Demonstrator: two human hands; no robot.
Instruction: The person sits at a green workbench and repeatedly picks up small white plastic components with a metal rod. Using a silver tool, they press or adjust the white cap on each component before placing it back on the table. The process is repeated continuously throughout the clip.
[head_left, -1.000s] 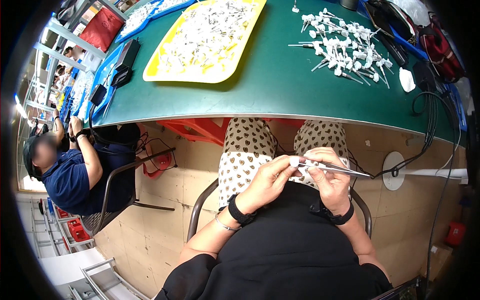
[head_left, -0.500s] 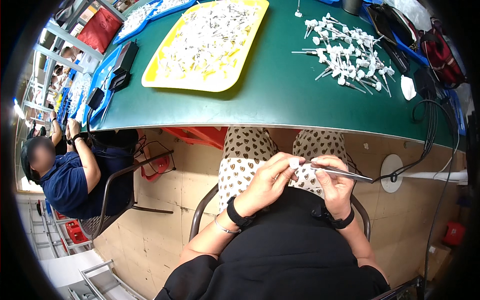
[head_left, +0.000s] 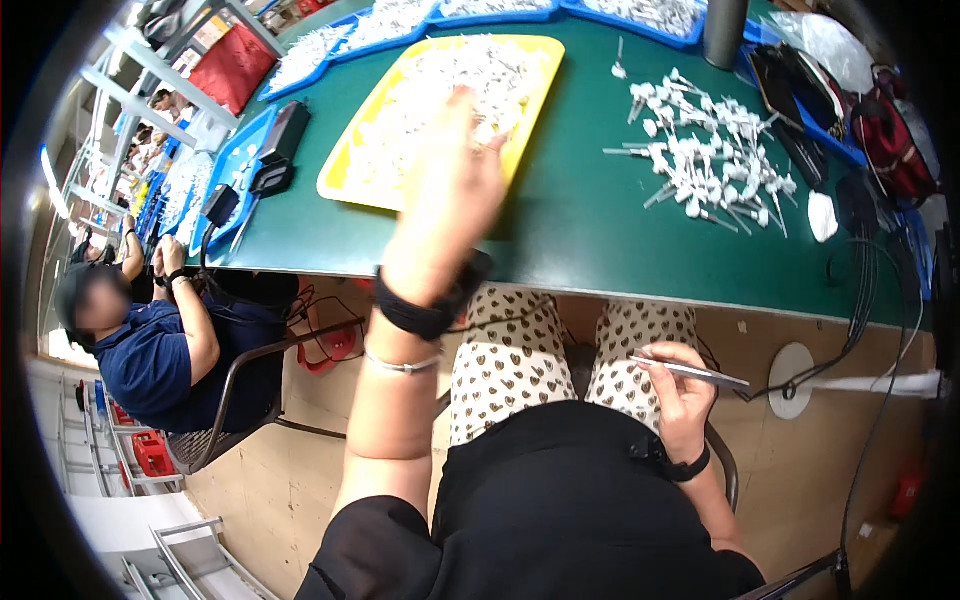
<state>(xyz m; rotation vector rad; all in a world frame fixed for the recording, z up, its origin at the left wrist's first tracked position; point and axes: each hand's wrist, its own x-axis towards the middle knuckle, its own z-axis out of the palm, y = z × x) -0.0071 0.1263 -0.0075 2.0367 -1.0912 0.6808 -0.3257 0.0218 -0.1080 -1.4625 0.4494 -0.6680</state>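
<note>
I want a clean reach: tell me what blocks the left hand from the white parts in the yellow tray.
Nothing visible does. The left hand is raised over the yellow tray, directly above its white parts.

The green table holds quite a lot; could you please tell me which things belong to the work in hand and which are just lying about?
In use: left hand, yellow tray, thin rod in right hand, assembled white pieces.
Lying about: black devices, red bag, dark cylinder.

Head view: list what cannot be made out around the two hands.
- Left hand: motion-blurred over the yellow tray; whether it holds anything is unclear.
- White parts in the tray: too small and blurred to identify.
- Thin metal rod in the right hand: its near end is hidden by the fingers.
</note>
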